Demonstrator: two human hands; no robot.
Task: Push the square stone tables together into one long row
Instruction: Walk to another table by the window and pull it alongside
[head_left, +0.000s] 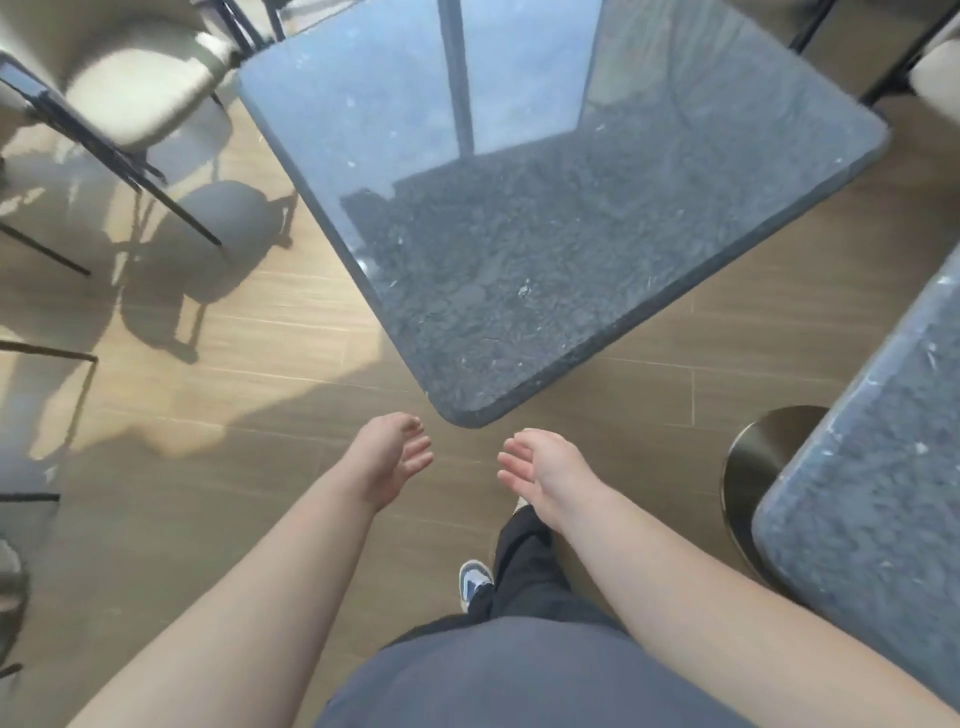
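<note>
Nearest the lens, our grey-blue shirt front (519, 675) fills the bottom centre, with dark trousers and one blue-and-white sneaker (474, 583) below on the pale wood-plank floor (291, 374).

Head view: both bare forearms reach forward. Our left hand (395, 457) and right hand (540, 470) hang loosely cupped, palms turned inward toward each other, fingers relaxed and parted, holding nothing. They flank the near rounded corner of the dark speckled square stone table (545, 234) at centre frame, just short of touching it. We judge this is the reach to take hold on either side of that corner.

That table sits skewed, corner toward us, its polished top mirroring a window. A second dark speckled stone table (883, 499) runs along the right edge on a round brushed-metal pedestal base (753, 457). Bare floor separates the two, so the row is not yet closed. Cream cushioned chairs with black metal legs (135, 93) crowd the upper left, leaving little room on that side.
</note>
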